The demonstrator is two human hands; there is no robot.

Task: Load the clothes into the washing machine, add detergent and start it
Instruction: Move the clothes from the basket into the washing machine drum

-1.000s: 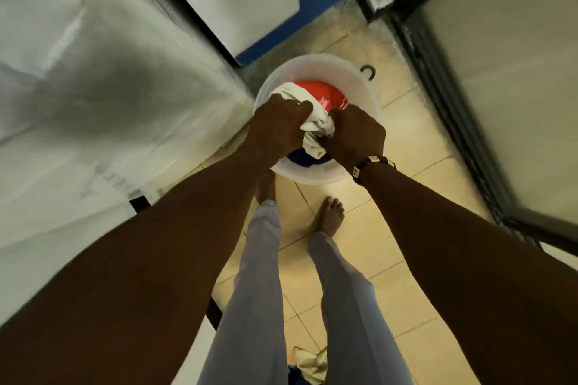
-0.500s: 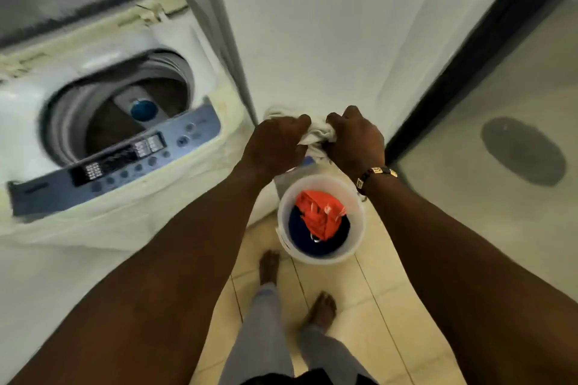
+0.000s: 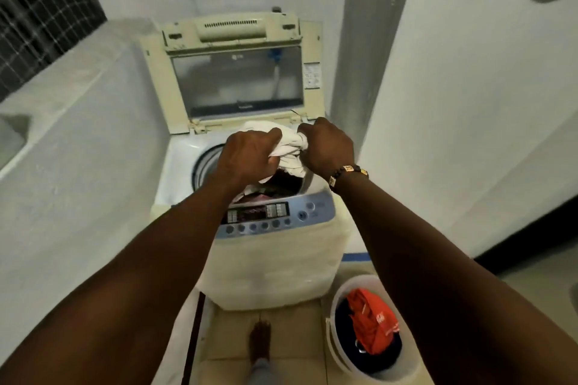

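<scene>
A top-loading washing machine [image 3: 275, 256] stands in front of me with its lid [image 3: 237, 78] raised and its blue control panel [image 3: 266, 216] at the front. My left hand [image 3: 247, 156] and my right hand [image 3: 325, 147] both grip a bunched white garment [image 3: 291, 147] right above the drum opening. Some clothes show in the drum below it. A white bucket [image 3: 337, 350] on the floor at the lower right holds a red garment [image 3: 372, 325] on top of a dark blue one.
A grey concrete ledge [image 3: 72, 141] runs along the left of the machine. White walls and a grey pillar [image 3: 366, 50] stand behind and to the right. My bare foot [image 3: 259, 341] is on the tiled floor in front of the machine.
Both hands lifted the white garment out of the bucket and carried it up and left over the machine's drum. The view rose from the floor to the machine.
</scene>
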